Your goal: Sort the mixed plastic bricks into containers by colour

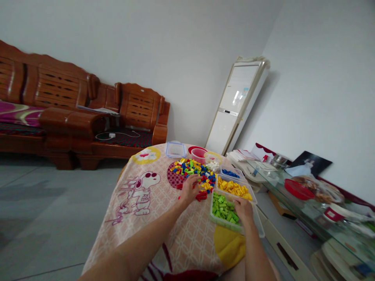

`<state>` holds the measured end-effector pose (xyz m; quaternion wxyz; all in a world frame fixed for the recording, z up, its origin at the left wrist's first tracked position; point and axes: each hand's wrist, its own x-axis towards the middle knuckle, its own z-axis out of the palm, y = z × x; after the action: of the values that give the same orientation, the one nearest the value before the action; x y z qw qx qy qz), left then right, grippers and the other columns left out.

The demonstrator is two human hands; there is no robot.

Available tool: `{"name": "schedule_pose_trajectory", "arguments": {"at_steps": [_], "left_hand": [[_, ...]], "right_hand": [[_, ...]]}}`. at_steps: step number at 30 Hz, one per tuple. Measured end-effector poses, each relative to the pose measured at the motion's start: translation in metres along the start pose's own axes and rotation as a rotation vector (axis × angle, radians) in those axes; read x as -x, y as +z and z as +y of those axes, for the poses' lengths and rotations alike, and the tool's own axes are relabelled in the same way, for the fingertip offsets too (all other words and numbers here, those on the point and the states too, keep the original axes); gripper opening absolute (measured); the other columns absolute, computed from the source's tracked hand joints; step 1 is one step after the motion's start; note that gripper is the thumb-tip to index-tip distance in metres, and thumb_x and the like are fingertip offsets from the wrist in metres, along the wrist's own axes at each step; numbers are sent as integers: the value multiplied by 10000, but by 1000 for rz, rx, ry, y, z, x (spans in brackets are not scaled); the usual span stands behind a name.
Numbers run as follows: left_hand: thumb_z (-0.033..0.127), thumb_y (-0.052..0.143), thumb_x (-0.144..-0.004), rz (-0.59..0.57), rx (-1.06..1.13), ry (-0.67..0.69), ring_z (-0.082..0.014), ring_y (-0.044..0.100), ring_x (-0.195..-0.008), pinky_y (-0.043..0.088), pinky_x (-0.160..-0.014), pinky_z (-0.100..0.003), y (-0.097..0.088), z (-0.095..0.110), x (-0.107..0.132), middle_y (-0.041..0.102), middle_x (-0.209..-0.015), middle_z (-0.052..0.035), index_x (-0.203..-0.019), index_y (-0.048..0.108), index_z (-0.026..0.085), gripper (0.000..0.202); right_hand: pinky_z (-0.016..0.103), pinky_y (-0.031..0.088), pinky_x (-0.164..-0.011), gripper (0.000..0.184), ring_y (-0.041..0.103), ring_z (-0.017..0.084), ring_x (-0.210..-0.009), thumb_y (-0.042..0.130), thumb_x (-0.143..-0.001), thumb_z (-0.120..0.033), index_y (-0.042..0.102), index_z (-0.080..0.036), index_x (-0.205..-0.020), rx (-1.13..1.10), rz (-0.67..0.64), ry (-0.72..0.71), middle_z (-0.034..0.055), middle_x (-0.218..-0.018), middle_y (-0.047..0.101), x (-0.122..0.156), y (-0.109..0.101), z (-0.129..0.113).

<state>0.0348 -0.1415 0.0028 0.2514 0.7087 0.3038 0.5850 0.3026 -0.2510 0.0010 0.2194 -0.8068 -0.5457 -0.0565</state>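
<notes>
A heap of small mixed-colour bricks (191,168) lies on a round table under a pink cartoon-dog cloth (146,195). My left hand (190,189) rests at the heap's near edge, fingers curled over a few bricks; what they hold is hidden. My right hand (243,208) sits at the near right rim of a clear tub of green bricks (223,208), fingers bent over the rim. Behind it stand a tub of yellow bricks (234,188) and a tub of blue bricks (231,173).
A clear lid (175,149), a red bowl (198,154) and a small tub of white pieces (213,164) sit at the table's far side. A wooden sofa (58,113) lines the left wall. A glass side table (304,191) crowded with dishes stands right, and a tall white air conditioner (234,105) in the corner.
</notes>
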Motion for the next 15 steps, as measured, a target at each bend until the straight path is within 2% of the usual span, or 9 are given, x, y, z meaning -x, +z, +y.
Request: {"name": "schedule_pose_trajectory", "arguments": {"at_steps": [4, 7, 8, 10, 12, 15], "left_hand": [[34, 480, -786, -276, 52, 201, -195, 580, -1165, 485, -1014, -373, 50, 48, 24, 615, -1250, -97, -1155, 667, 217, 451], [26, 500, -747, -431, -6, 289, -214, 531, -1238, 447, -1065, -393, 67, 53, 37, 488, -1429, -98, -1246, 614, 226, 550], [25, 493, -746, -422, -37, 289, -218, 516, -1255, 438, -1074, -400, 67, 48, 39, 456, -1459, -99, -1266, 598, 226, 568], [38, 471, -769, -325, -109, 236, -221, 498, -1271, 429, -1083, -421, 60, 31, 35, 472, -1443, -109, -1300, 563, 211, 566], [63, 468, -787, -192, -208, 135, -235, 477, -1288, 418, -1091, -449, 46, 8, 25, 514, -1395, -118, -1307, 548, 196, 542], [94, 502, -786, -108, -390, -9, -252, 478, -1277, 397, -1107, -440, 22, -24, 7, 533, -1359, -131, -1310, 532, 163, 530]], "right_hand": [[239, 421, -695, 275, 673, 191, -835, 500, -868, -216, 769, -160, -861, -4, -15, 14, 90, -881, 750, 1, -2, 0], [244, 416, -690, 261, 669, 198, -821, 513, -855, -207, 765, -147, -820, -4, -14, 17, 102, -863, 746, 2, -4, -1], [240, 417, -700, 257, 668, 195, -829, 516, -853, -206, 765, -150, -823, -8, -11, 13, 99, -870, 747, 2, -5, -1], [231, 417, -716, 252, 666, 188, -841, 520, -853, -207, 767, -166, -827, -18, -5, 2, 87, -873, 748, 3, -5, -1], [227, 416, -720, 242, 663, 185, -839, 532, -845, -208, 769, -180, -809, -26, 1, -6, 80, -862, 748, 2, -4, -2], [225, 409, -709, 232, 658, 182, -822, 543, -833, -203, 768, -186, -779, -34, 3, -11, 78, -841, 746, 1, -3, -3]]}}
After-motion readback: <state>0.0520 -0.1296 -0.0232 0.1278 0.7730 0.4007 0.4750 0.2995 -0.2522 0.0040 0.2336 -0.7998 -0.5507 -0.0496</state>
